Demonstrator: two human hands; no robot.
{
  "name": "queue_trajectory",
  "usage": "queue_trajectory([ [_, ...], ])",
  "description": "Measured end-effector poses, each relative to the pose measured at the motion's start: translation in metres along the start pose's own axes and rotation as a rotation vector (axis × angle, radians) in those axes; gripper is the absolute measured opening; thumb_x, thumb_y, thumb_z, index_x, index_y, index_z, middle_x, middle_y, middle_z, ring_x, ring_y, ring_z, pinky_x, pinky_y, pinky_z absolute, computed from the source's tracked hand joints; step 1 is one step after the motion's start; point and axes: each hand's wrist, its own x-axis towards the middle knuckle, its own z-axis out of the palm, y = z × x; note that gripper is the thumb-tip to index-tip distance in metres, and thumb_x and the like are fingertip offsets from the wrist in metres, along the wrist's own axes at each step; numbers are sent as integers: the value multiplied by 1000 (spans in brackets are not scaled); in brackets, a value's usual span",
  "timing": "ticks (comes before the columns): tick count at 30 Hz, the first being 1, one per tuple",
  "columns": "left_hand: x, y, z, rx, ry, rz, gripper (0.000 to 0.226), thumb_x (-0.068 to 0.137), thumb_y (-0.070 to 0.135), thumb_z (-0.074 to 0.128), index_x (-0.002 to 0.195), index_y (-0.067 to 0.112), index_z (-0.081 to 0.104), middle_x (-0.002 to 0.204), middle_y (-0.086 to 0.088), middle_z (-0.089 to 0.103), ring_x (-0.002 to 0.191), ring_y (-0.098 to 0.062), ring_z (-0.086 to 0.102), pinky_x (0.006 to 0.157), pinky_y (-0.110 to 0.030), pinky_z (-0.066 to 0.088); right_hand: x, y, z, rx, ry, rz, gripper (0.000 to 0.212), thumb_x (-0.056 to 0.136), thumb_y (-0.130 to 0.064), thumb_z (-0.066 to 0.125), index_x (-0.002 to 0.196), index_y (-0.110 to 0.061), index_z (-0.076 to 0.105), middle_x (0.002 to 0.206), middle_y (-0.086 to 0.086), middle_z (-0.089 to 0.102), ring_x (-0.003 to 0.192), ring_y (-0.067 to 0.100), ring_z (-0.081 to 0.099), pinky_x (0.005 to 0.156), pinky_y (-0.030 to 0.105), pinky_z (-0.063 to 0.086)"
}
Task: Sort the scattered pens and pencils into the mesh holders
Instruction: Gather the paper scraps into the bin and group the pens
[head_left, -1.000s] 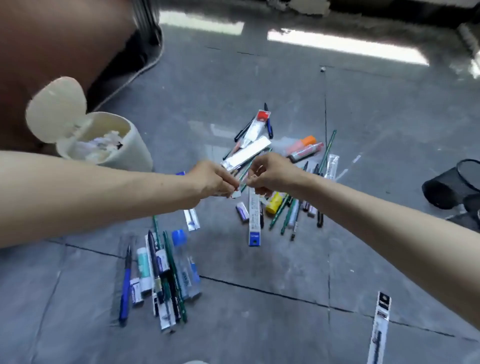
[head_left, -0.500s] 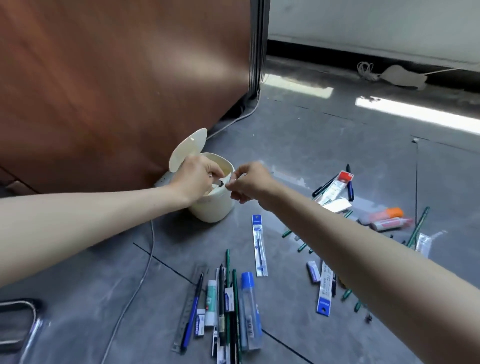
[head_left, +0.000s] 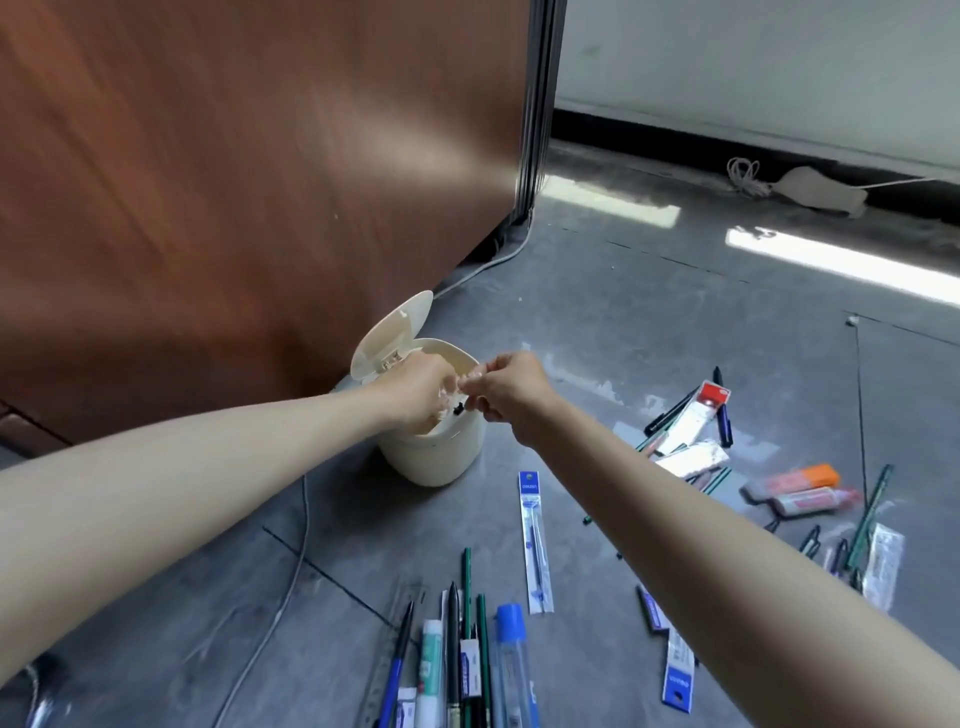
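Over an open cream waste bin (head_left: 431, 460) on the floor, a small blurred scrap (head_left: 469, 375) is pinched between left hand (head_left: 415, 396) and right hand (head_left: 511, 394) fingers; pens (head_left: 453, 654) lie nearby.

Grey tiled floor (head_left: 649, 322), wooden panel (head_left: 234, 182), white wall (head_left: 753, 67)

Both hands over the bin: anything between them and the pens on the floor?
Nothing visible does. The left hand and right hand pinch a small item above the open bin; only bare floor lies between the bin and the row of pens and packaged refill. No mesh holders in view.
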Motion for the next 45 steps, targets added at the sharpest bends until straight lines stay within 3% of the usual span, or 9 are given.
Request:
queue_trajectory([
  [9,-2,-12,6,18,200,19,28,92,30,56,99,4,62,101,-11,62,94,-26,56,76,-37,44,22,3,9,31,41,15,15,78,3,72,74,-1,58,59,14,55,45,18,52,35,17,42],
  [14,-7,-12,1,-63,269,-47,30,94,30,51,89,3,61,87,-10,62,83,-26,56,69,-38,44,25,1,19,35,20,-17,31,75,2,75,99,-2,55,63,16,63,49,23,63,62,37,59],
  [19,-9,-9,-1,-122,279,-133,43,97,37,44,62,12,49,60,1,48,67,-23,50,54,-32,28,23,1,18,-19,57,-107,26,94,-16,55,85,8,61,72,19,61,53,30,65,54,37,58],
  [24,-5,-5,-3,-278,236,-219,45,90,55,45,92,15,67,83,1,65,78,-17,57,63,-29,40,16,-2,6,-30,25,-127,33,98,-21,47,89,7,62,72,17,59,50,25,62,46,29,53],
  [27,-6,1,-7,-404,206,-241,51,90,61,37,80,22,67,74,7,63,71,-9,55,60,-26,37,14,-4,-2,3,34,-119,38,100,-27,41,88,2,62,71,16,59,52,24,60,45,28,50],
  [30,-9,3,-8,-420,303,-245,41,96,41,39,71,18,61,72,6,58,74,-16,53,65,-30,39,12,-4,-9,27,67,-87,46,102,-34,34,92,1,62,74,17,61,55,23,60,45,26,50],
  [32,-14,2,-7,-371,343,-183,24,94,14,44,92,19,67,88,4,64,89,-19,56,77,-32,45,10,-3,-12,11,67,-78,41,101,-27,36,94,3,63,75,17,61,55,22,59,47,26,49],
  [35,-21,1,-5,-317,341,-116,51,82,-12,47,122,16,60,118,-5,64,112,-21,56,96,-33,45,7,-1,-13,-50,51,-75,30,96,-16,42,95,3,66,78,17,61,62,23,58,49,27,49],
  [45,-44,9,-13,-71,525,58,16,82,6,64,98,10,65,105,-3,59,89,-23,59,68,-26,36,-13,6,-9,-503,-176,-105,37,89,-2,39,114,-10,65,73,9,52,57,22,53,46,24,47],
])
